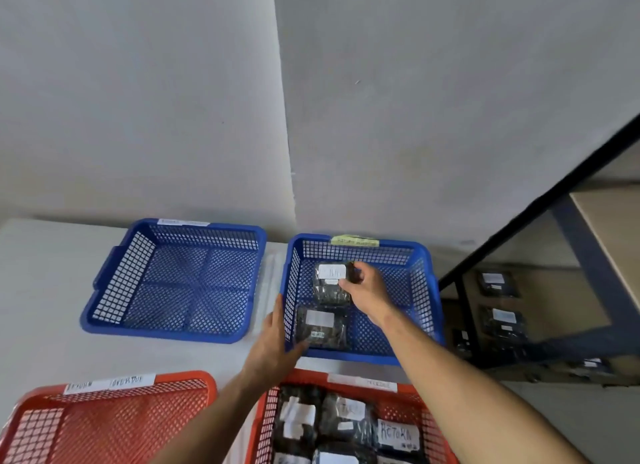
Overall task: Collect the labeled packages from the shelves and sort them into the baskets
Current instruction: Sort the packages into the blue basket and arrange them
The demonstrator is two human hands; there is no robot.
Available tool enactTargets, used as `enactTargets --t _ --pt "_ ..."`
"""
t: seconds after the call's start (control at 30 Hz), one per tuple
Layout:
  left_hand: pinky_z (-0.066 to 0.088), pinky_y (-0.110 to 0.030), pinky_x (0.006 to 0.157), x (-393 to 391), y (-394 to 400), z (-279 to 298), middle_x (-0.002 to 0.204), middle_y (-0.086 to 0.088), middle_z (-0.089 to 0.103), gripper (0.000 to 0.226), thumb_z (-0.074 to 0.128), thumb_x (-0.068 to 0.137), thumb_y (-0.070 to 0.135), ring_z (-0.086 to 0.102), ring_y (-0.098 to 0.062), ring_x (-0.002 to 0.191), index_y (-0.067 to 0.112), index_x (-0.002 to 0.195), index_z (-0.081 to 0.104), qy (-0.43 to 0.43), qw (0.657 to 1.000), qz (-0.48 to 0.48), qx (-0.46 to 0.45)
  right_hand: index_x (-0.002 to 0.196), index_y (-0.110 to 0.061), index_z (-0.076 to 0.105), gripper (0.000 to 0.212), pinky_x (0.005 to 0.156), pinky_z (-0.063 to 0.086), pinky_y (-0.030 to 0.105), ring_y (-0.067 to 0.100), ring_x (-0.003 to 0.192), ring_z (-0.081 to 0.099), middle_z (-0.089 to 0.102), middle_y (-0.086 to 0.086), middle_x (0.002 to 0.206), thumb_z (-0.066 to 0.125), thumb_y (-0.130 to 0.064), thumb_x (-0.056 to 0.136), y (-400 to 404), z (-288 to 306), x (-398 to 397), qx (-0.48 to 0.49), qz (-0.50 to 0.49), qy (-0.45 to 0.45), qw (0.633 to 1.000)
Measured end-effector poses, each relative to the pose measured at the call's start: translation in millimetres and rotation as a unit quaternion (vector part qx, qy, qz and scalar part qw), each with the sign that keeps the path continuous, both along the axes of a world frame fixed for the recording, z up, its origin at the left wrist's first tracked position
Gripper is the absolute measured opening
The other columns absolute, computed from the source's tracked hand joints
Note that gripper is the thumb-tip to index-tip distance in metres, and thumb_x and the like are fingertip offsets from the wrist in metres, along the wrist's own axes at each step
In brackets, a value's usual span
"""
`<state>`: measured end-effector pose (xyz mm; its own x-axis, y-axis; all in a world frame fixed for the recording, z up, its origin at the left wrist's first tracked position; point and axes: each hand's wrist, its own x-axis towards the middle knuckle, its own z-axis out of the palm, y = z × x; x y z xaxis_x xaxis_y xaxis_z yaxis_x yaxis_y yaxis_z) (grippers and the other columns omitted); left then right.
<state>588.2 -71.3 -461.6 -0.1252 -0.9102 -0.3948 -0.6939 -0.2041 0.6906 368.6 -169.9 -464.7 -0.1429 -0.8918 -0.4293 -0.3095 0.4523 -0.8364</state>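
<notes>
Four mesh baskets are set on a white table (41, 276) against a grey wall; two blue ones stand along the far edge and two red ones along the near edge. The far left blue basket (114, 273) is seen holding nothing; a white label is stuck on its far rim. The far right blue basket (424, 283), marked with a yellow label on its far rim, holds two dark labeled packages; the farther package (329, 292) is pinched at its right edge by the fingers of the right hand (367, 288), and the nearer package (322, 328) lies flat just in front of it. The left hand (273, 345) is laid with straight fingers against the outside of that basket's left wall, its thumb at the near left corner; nothing is held in it. The near left red basket (194, 384) bears a handwritten white label; the near right red basket (433, 425) is filled with several dark packages (346, 418) with white labels. More labeled packages (497, 283) are seen on the shelves (585, 252) at the right, beyond the table.
</notes>
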Motion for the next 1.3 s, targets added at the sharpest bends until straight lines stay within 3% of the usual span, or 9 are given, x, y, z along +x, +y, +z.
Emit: enactTargets --t 0.2,0.33,0.43,0.57,0.7,0.8,0.97,1.13,1.3 --pt "0.047 -0.037 0.108 11.2 -4.3 -15.9 0.162 -0.005 0.026 0.117 0.07 0.094 0.042 0.048 -0.022 0.136 0.036 0.155 -0.03 0.05 0.998 -0.031 -0.006 0.123 -0.011 0.062 0.038 0.083 0.054 0.028 0.019 0.098 0.066 0.068 0.002 0.114 0.075 -0.009 0.088 -40.3 -33.7 38.2 0.008 -0.034 0.034 0.999" --pt "0.049 -0.044 0.106 12.2 -4.1 -19.0 0.158 -0.004 0.03 0.118 0.069 0.092 0.043 0.05 -0.023 0.133 0.04 0.152 -0.033 0.053 0.998 -0.028 -0.009 0.121 -0.006 0.065 0.036 0.081 0.057 0.031 0.021 0.096 0.066 0.068 0.006 0.113 0.076 -0.017 0.089 -41.6 -50.4 49.9 -0.014 -0.034 0.153 0.988" --pt "0.046 -0.041 0.109 11.4 -3.9 -18.7 0.16 -0.003 0.025 0.118 0.067 0.093 0.045 0.043 -0.022 0.139 0.037 0.153 -0.033 0.053 0.998 -0.033 -0.015 0.116 -0.006 0.064 0.035 0.083 0.057 0.04 0.026 0.098 0.06 0.06 0.012 0.113 0.073 -0.028 0.091 -36.6 -57.6 50.9 -0.035 -0.019 0.229 0.973" --pt "0.041 -0.037 0.112 10.8 -3.8 -16.1 0.167 0.001 0.014 0.116 0.067 0.094 0.045 0.033 -0.02 0.146 0.034 0.154 -0.032 0.049 0.998 -0.039 -0.019 0.118 -0.007 0.06 0.04 0.08 0.046 0.029 0.021 0.101 0.053 0.055 0.01 0.116 0.068 -0.038 0.094 -28.5 -58.0 44.0 -0.045 0.002 0.228 0.973" --pt "0.039 -0.038 0.115 5.6 -3.4 -15.0 0.162 -0.001 0.019 0.12 0.075 0.089 0.043 0.032 -0.022 0.146 0.026 0.16 -0.02 0.001 0.998 -0.029 -0.05 0.125 -0.011 0.058 0.04 0.085 0.041 0.023 0.019 0.109 0.053 0.054 0.006 0.121 0.062 -0.039 0.097 -10.6 -45.6 24.3 -0.082 0.02 0.213 0.973" --pt "0.024 -0.043 0.124 -9.6 -3.1 -3.6 0.17 -0.006 0.004 0.119 0.077 0.087 0.043 0.013 -0.027 0.156 0.022 0.162 -0.014 -0.084 0.991 -0.027 -0.097 0.125 -0.009 0.059 0.037 0.091 0.046 0.026 0.019 0.11 0.055 0.056 0.005 0.12 0.064 -0.033 0.097 9.1 -24.5 -1.1 -0.157 0.043 0.219 0.962" --pt "0.011 -0.043 0.127 -69.9 -2.1 38.9 0.171 -0.006 -0.001 0.103 0.069 0.093 0.04 0.004 -0.028 0.158 0.02 0.163 -0.004 -0.103 0.977 -0.074 -0.169 0.119 -0.01 0.062 0.036 0.088 0.054 0.041 0.02 0.1 0.061 0.06 0.002 0.112 0.06 -0.038 0.097 53.3 25.0 -63.3 -0.27 -0.001 0.202 0.941" --pt "0.023 -0.04 0.123 -161.7 -1.8 76.9 0.171 -0.004 0.009 0.094 0.065 0.094 0.048 0.011 -0.023 0.157 0.018 0.163 0.009 -0.022 0.951 -0.171 -0.256 0.116 -0.009 0.064 0.028 0.088 0.052 0.041 0.015 0.098 0.06 0.061 -0.003 0.11 0.059 -0.03 0.098 109.0 78.5 -149.2 -0.365 -0.052 0.214 0.905" --pt "0.031 -0.04 0.122 -275.4 13.9 128.2 0.165 -0.003 0.026 0.09 0.057 0.091 0.057 0.025 -0.019 0.153 0.017 0.162 0.02 0.08 0.928 -0.226 -0.287 0.112 -0.006 0.066 0.022 0.085 0.056 0.041 0.018 0.1 0.065 0.064 0.0 0.11 0.061 -0.022 0.099 169.6 131.0 -243.6 -0.437 -0.078 0.229 0.866"
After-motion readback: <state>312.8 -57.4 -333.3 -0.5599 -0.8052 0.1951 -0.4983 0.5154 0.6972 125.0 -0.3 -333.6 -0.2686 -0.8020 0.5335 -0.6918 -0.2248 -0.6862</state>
